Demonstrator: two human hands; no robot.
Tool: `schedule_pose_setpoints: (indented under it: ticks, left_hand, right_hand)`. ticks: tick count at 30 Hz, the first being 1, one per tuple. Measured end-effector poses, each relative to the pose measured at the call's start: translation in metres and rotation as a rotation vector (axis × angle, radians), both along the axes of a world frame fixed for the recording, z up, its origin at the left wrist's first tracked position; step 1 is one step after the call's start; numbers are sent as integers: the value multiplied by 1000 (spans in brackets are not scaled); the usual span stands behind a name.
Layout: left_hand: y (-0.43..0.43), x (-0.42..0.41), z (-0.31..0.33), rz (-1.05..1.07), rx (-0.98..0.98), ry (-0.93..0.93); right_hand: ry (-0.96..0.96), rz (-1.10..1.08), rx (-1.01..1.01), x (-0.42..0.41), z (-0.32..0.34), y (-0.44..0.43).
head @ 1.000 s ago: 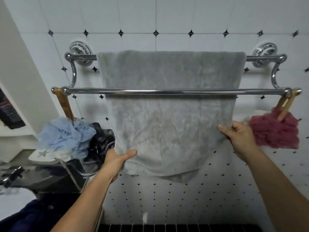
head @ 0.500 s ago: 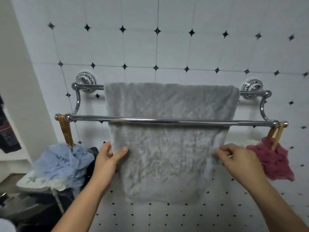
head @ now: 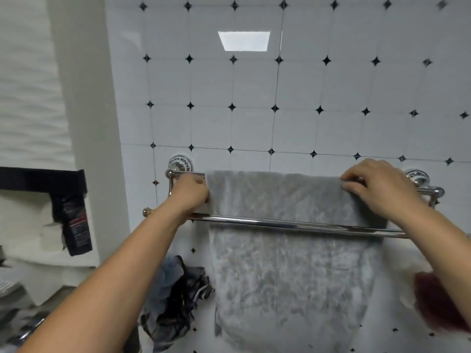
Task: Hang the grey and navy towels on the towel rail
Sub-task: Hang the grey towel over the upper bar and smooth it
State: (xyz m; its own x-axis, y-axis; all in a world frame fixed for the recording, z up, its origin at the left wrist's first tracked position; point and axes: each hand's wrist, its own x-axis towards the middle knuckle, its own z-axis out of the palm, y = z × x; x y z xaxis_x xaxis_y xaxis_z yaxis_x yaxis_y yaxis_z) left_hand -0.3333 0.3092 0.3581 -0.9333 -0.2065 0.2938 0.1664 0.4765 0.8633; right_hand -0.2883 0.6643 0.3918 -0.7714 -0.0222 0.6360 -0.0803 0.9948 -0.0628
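The grey towel (head: 288, 263) hangs over the back bar of the chrome double towel rail (head: 293, 223) and drops behind the front bar. My left hand (head: 190, 191) pinches the towel's upper left edge beside the back bar. My right hand (head: 379, 188) rests on the top right fold, fingers closed on the cloth at the bar. No navy towel shows in the head view.
A blue and dark bath puff (head: 175, 296) hangs below the rail's left end, a dark red puff (head: 435, 301) below the right, partly behind my right forearm. A black tube (head: 75, 226) hangs in the wall niche at left. White tiled wall (head: 254, 98) behind.
Both hands have risen from the towel's lower side edges to its top fold at the back bar. The camera has tilted upward, so the rail sits lower in view.
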Motion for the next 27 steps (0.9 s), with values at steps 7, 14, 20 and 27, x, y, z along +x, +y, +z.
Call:
schedule_pose_setpoints:
  ticks: [7,14,20,27]
  left_hand:
    - [-4,-9,3,-371,508,-196]
    - [4,-11,5,-413,390,-233]
    - [15,-5,5,-353,343,-225]
    - [13,1,8,-252,421,-192]
  right_hand:
    - [-52,43,-59,-4,4,5]
    - [-73,75,-111,-7,7,4]
    - [-46,77,-140,-7,5,6]
    - [2,33,-105,-6,3,10]
